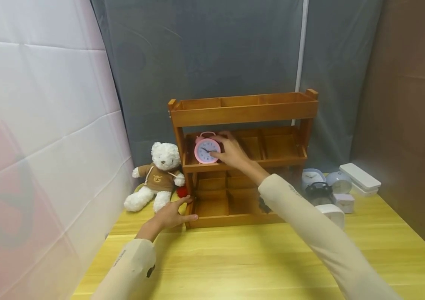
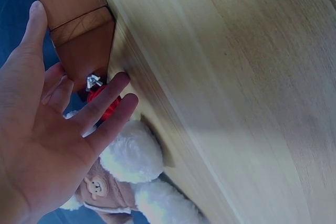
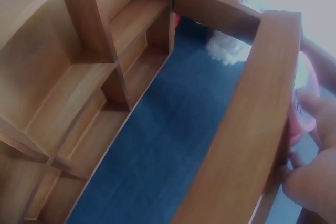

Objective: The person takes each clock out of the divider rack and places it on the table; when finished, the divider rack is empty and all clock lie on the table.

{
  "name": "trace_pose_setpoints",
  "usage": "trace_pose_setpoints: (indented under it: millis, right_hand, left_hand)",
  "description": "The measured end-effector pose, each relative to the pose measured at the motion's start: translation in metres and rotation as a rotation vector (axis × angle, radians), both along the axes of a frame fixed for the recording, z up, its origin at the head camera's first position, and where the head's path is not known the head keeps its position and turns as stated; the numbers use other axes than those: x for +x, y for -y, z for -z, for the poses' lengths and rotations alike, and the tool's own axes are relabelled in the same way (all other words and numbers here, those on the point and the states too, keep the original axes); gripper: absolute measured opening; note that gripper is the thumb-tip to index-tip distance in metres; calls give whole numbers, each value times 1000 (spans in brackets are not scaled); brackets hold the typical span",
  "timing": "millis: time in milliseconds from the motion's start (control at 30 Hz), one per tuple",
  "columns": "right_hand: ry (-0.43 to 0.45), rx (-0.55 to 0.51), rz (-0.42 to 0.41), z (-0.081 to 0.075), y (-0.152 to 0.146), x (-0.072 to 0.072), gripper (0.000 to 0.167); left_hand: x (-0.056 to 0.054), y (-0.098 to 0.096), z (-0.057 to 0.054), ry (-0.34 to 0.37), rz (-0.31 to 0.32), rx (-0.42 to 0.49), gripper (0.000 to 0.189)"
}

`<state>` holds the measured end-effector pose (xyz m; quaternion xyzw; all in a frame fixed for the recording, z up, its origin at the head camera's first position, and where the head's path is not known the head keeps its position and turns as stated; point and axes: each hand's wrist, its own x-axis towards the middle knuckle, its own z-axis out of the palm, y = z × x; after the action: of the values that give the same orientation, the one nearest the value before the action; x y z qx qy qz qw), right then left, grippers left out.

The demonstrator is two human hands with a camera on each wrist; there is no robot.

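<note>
A pink twin-bell alarm clock (image 1: 202, 151) with a white dial sits in the left compartment of the middle tier of a wooden three-tier shelf (image 1: 242, 117). My right hand (image 1: 231, 151) holds it by its right side, thumb across the dial's edge and fingers behind the top. In the right wrist view the shelf board hides part of the pink clock (image 3: 311, 69). Down at the shelf's lower left corner, my left hand (image 1: 171, 213) rests against the side post with its fingers spread, holding nothing.
Left of the shelf sits a white teddy bear (image 1: 157, 177) in a brown hoodie, with a red object (image 1: 182, 191) beside it. At right stand several clocks, including a black one (image 1: 319, 191), and a white box (image 1: 360, 177). A dark item (image 1: 264, 206) lies in the bottom tier.
</note>
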<state>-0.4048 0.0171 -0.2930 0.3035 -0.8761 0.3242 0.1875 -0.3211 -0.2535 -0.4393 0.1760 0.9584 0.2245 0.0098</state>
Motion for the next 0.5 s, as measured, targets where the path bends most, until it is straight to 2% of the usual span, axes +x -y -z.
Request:
trace_pose_setpoints:
  millis: [100, 300, 500]
  right_hand:
    - [-20, -14, -17, 2, -2, 0, 54]
    - [-150, -12, -90, 5, -5, 4, 50]
    - [-201, -12, -122, 10, -8, 9, 46]
  left_hand:
    - [0, 1, 1, -6, 1, -4, 90]
    - [0, 2, 2, -21, 4, 2, 90]
    - [1, 2, 1, -33, 16, 4, 88]
